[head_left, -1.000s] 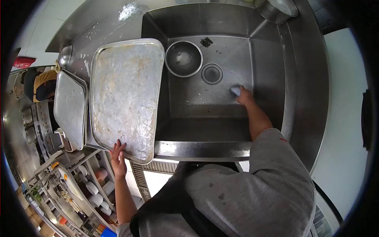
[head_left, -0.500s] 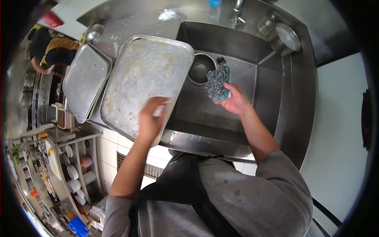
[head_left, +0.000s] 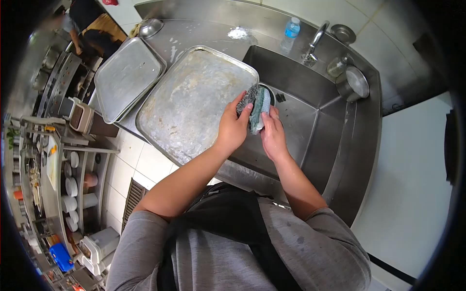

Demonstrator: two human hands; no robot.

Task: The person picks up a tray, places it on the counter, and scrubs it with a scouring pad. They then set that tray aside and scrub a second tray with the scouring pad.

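Over the left edge of the sink [head_left: 286, 160], my two hands are together. My left hand [head_left: 233, 127] is closed on a grey steel wool scrubber [head_left: 248, 99], with the thumb on its near side. Fingers of my right hand [head_left: 273, 138] wrap round a green and whitish scouring pad [head_left: 260, 107], which is pressed against the steel wool. Just left of them lies a large metal baking tray [head_left: 194, 92] with worn, whitish stains, its right side reaching over the sink. Behind the pad, a round pot in the sink is mostly hidden.
Several smaller trays [head_left: 127, 75] are stacked on the left, below a metal bowl [head_left: 150, 28]. A water bottle [head_left: 291, 29], a faucet [head_left: 318, 43] and a saucepan [head_left: 353, 84] stand along the back. Another person [head_left: 94, 24] is at the far left.
My left hand has moved right from the tray to the scrubbing materials and now grips the steel wool. My right hand still holds the pad, now turned on edge. The view has shifted.
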